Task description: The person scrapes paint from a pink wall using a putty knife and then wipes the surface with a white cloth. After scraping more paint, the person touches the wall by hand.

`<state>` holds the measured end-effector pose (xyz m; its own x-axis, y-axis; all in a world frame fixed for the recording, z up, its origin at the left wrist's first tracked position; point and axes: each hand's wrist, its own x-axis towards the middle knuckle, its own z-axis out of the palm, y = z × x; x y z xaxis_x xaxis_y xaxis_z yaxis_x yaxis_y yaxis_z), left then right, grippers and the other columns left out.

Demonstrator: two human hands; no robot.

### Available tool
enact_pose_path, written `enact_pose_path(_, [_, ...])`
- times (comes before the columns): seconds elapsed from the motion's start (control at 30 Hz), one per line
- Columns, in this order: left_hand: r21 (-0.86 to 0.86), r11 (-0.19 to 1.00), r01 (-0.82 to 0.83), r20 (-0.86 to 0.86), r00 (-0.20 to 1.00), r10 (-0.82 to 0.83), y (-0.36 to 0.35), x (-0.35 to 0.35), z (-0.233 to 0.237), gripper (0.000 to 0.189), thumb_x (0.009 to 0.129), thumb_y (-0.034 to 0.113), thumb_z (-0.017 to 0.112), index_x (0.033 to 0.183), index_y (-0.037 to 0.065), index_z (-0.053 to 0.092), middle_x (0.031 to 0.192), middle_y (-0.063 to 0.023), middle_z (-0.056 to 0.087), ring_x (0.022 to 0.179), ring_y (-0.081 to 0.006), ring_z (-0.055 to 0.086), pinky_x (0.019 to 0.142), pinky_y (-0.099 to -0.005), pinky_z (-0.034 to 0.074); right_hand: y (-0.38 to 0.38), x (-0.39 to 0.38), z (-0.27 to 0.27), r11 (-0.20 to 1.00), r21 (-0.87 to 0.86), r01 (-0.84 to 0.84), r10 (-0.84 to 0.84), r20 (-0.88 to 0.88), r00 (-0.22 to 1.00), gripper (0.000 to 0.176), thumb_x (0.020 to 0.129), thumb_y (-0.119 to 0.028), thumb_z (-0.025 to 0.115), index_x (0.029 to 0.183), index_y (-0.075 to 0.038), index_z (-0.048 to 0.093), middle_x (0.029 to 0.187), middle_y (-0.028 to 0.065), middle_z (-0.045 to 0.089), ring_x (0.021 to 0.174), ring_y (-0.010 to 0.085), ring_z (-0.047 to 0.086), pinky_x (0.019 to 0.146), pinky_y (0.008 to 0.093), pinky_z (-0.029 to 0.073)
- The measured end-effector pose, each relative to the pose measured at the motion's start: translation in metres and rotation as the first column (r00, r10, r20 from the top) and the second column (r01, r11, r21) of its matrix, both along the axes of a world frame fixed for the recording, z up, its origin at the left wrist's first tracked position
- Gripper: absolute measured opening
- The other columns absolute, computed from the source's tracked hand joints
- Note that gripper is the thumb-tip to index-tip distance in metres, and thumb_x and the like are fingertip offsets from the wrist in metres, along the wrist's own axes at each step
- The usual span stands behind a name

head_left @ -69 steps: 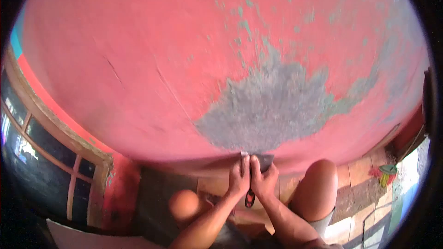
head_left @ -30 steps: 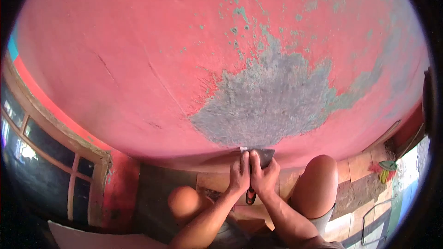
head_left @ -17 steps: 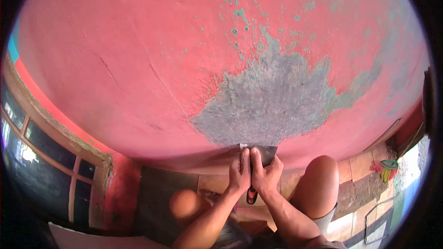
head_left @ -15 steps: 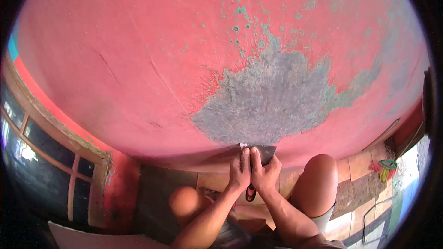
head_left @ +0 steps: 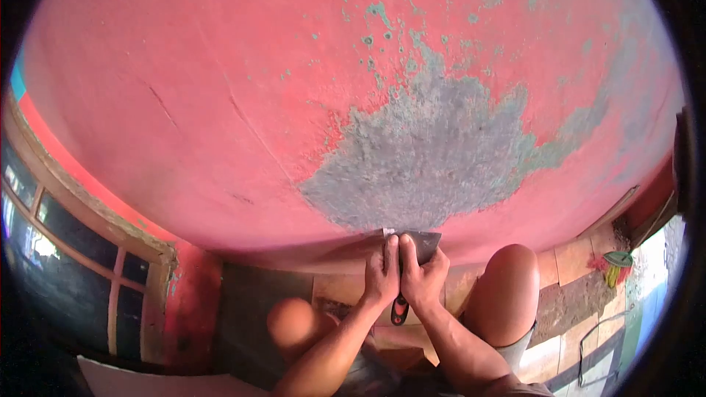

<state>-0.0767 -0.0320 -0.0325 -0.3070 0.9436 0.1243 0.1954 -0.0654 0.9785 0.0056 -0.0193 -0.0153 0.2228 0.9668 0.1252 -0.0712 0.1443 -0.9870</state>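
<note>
Fingers (head_left: 390, 251) outstretched along scraper (head_left: 425, 244), pressed to wall (head_left: 220, 66)

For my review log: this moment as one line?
left hand, right hand: gripping scraper | contact: red wall, lower edge of grey patch

Your scraper (head_left: 421, 244) has a dull metal blade; the wall (head_left: 220, 66) is matt paint over rough grey plaster (head_left: 434, 169).

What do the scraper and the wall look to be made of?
The scraper has a thin, flat, dark grey blade, likely metal; its handle is red and black, probably plastic. The wall carries matt red paint, peeled to a rough grey patch, seemingly cement plaster.
</note>
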Motion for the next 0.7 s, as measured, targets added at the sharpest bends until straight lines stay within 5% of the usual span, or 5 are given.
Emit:
enact_pose_path(0.3, [0.1,0.995,-0.024,-0.062,0.998,0.031,0.01,-0.006,-0.01,0.047,0.109,0.038,0.041,0.091,-0.001,0.059,0.075,-0.0079,0.058,0.075,-0.0132,0.054,0.063,-0.0361,0.045,0.003,-0.001,0.006,0.999,0.041,-0.015,0.015,0.009,1.0,0.024,0.095,-0.017,0.069,0.091,0.007,0.068,0.078,0.0066,0.071,0.076,0.0088,0.061,0.068,0.0291,0.052])
enact_pose_path(0.53, [0.057,0.998,-0.006,0.046,0.999,0.004,0.008,-0.002,0.01,0.044,0.11,0.034,0.04,0.088,0.0,0.056,0.077,-0.0066,0.055,0.078,-0.0123,0.05,0.067,-0.0345,0.044,0.003,-0.002,0.008,1.0,0.015,-0.007,0.008,-0.026,1.0,0.026,0.095,-0.018,0.069,0.086,0.006,0.068,0.076,0.0041,0.069,0.072,0.008,0.059,0.064,0.0288,0.051])
enact_pose_path(0.7, [0.018,1.0,0.02,-0.045,0.999,-0.019,0.003,-0.005,0.008,0.046,0.109,0.035,0.04,0.085,-0.001,0.055,0.071,-0.0116,0.052,0.072,-0.015,0.05,0.063,-0.0376,0.043,0.001,-0.005,0.002,1.0,0.011,0.004,-0.004,-0.034,0.999,0.027,0.095,-0.019,0.069,0.086,0.006,0.068,0.074,0.005,0.069,0.071,0.0078,0.058,0.063,0.0289,0.05])
